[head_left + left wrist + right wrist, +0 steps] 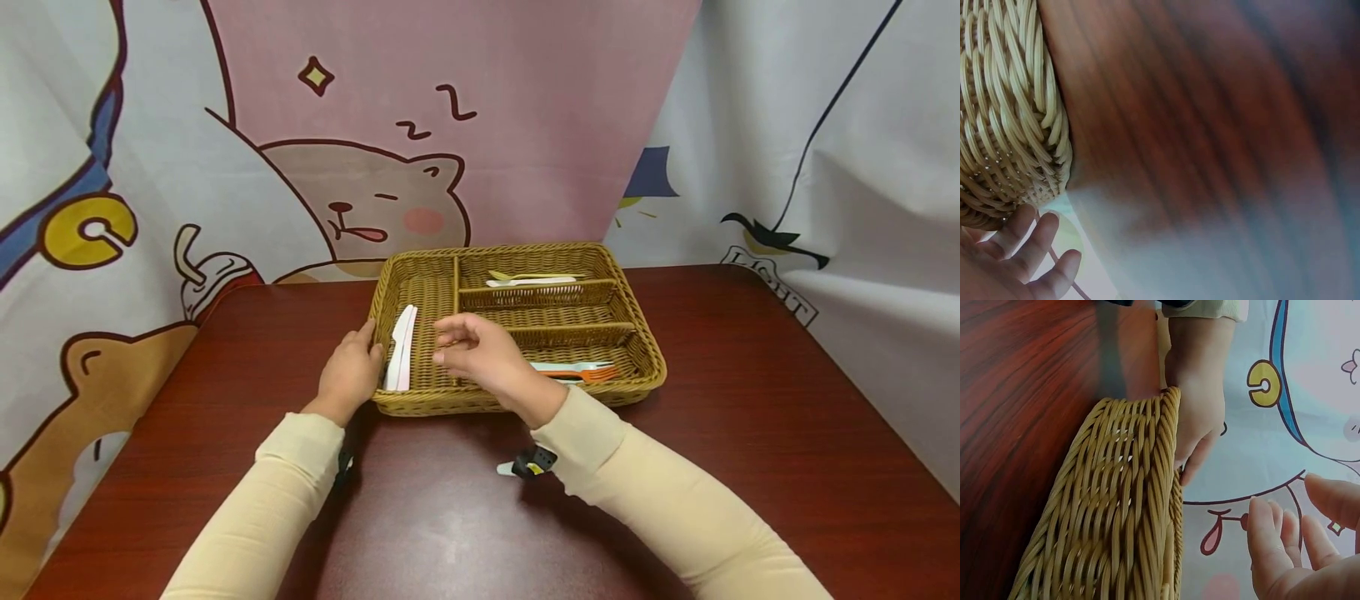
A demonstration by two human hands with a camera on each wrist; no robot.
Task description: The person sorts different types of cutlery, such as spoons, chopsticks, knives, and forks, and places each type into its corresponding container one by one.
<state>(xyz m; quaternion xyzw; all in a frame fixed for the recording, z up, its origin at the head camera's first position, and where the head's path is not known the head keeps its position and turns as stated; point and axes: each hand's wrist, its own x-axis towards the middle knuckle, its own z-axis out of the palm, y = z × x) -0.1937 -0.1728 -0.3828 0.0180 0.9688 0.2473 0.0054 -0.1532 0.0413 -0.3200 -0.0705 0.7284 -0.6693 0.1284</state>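
A woven wicker basket [435, 403] with dividers stands on the table. My left hand [348, 371] rests against its left side, fingers fairly straight along the outer wall; in the left wrist view, fingers [1038, 247] show by the basket's lower corner. Over the middle of the basket, my right hand [487, 358] hovers with loosely bent fingers, and nothing shows between them and the thumb. White plastic knives [401, 350] lie in the left compartment. An orange fork [598, 375] and a pale blue fork [573, 367] lie in the front right compartment, partly hidden by my right hand and wrist.
The back right compartment holds a white utensil [532, 282] and a yellow one [517, 276], probably spoons. Dividers [540, 293] separate the compartments. Behind the dark red wooden table [750, 400] hangs a printed cartoon curtain [540, 125].
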